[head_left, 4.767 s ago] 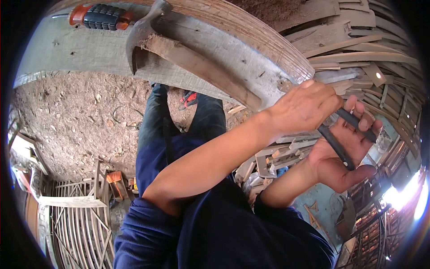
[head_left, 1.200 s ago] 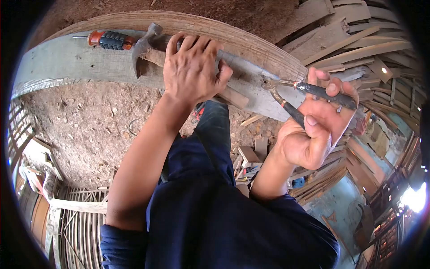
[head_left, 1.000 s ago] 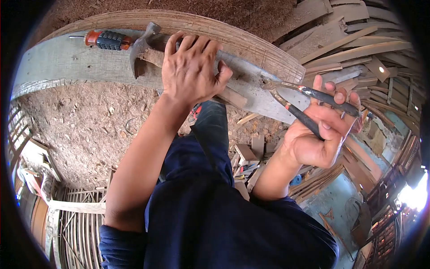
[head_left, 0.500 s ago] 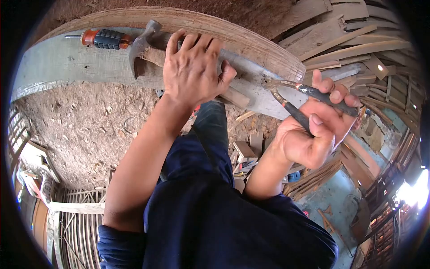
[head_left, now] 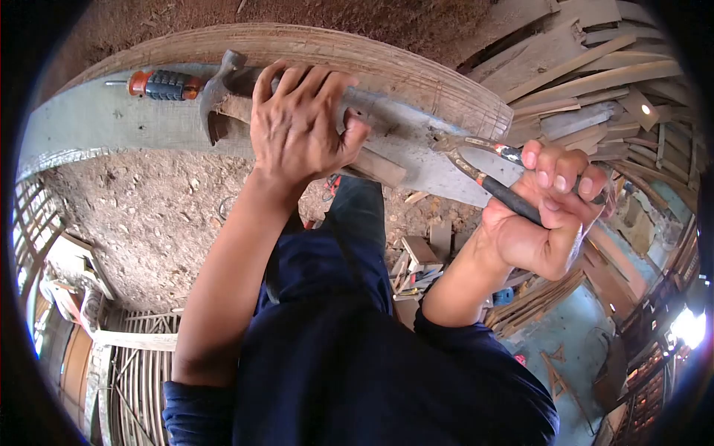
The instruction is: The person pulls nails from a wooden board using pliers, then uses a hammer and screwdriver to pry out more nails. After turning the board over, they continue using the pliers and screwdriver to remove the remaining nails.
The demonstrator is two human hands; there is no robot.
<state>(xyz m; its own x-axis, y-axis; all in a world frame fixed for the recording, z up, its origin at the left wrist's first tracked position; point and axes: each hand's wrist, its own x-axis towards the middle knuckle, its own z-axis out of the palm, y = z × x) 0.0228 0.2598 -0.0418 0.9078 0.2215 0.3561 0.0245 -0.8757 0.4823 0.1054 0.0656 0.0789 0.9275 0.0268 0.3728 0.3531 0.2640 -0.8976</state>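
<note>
My left hand (head_left: 301,126) presses down on a short wooden strip (head_left: 379,167) lying across the plank, fingers bent over it. A claw hammer (head_left: 213,108) lies beside and partly under that hand, its metal head poking out to the left; most of its handle is hidden. My right hand (head_left: 547,212) grips a pair of pincers (head_left: 476,175) with dark handles, fingers curled over the upper handle and the palm against the lower one. The jaws rest at the plank's surface; what they hold, if anything, is too small to make out.
Left of the hammer a screwdriver (head_left: 165,85) with an orange and black handle lies on the grey plank (head_left: 82,126). Behind runs a long, curved-looking wooden beam (head_left: 416,63). Stacked boards (head_left: 617,74) fill the right side. Wood offcuts (head_left: 420,253) lie on the ground near my legs.
My right hand's fingers have curled tighter over the upper handle of the pincers, and the hand has shifted slightly right. My left hand stays on the wooden strip. The view has shifted a little.
</note>
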